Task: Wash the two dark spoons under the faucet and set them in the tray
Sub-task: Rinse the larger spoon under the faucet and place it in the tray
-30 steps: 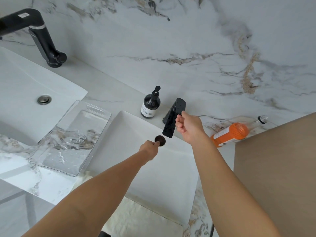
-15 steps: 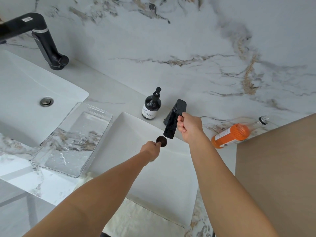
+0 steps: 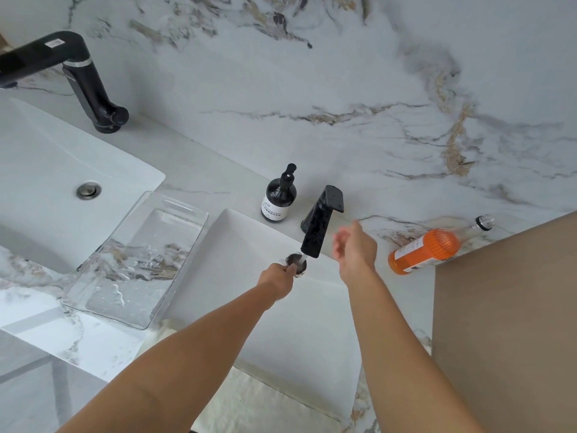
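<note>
While water runs from the black faucet (image 3: pixel 321 223) in a thin stream, the left hand (image 3: pixel 278 278) holds a dark spoon (image 3: pixel 296 262) directly under the spout, over the white sink (image 3: pixel 249 245). Only the spoon's round bowl shows, dark brown to black, glossy and wet, with water splashing off it; its handle is hidden in the hand, whose fingers are curled and pressed together around it. Whether a second spoon is in that grip cannot be told.

To the right of the faucet, the right hand (image 3: pixel 354 245) hangs just beside the spout without touching it. It is blurred, the fingers seem loosely spread and it grips nothing.

Left of the sink, the clear plastic tray (image 3: pixel 175 207) lies on the marble counter (image 3: pixel 218 179), with water drops and a little pooled water inside and no spoon in it. A dark pump bottle (image 3: pixel 278 196) with a white label stands upright on the far side, between the tray and the faucet. An orange bottle (image 3: pixel 427 250) lies on its side at the right, near a tan panel (image 3: pixel 512 307). At the far left a second sink (image 3: pixel 46 170) with a metal drain (image 3: pixel 89 190) sits below another black faucet (image 3: pixel 78 76).
</note>
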Demonstrator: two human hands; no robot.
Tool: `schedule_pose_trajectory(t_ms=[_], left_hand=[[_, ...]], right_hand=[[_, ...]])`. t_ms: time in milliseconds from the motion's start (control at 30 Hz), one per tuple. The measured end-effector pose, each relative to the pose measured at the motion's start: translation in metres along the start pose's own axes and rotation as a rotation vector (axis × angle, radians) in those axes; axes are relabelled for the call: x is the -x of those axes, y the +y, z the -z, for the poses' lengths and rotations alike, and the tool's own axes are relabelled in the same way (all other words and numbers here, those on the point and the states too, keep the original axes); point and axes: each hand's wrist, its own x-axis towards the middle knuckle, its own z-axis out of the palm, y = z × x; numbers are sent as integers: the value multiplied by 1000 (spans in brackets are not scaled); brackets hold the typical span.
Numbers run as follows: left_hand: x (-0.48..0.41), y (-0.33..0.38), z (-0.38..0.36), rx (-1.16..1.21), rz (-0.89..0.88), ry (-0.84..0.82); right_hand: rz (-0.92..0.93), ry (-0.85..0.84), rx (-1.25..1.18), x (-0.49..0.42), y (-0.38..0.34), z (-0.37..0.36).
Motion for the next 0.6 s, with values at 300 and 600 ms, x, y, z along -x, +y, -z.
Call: schedule_pose_trajectory(t_ms=[300, 600], left_hand=[[6, -6, -3, 176, -195, -124], [3, -4, -5, 258, -143, -79]], right_hand=[[-46, -284, 291, -4, 78, -1], [139, -299, 502, -3, 71, -2]])
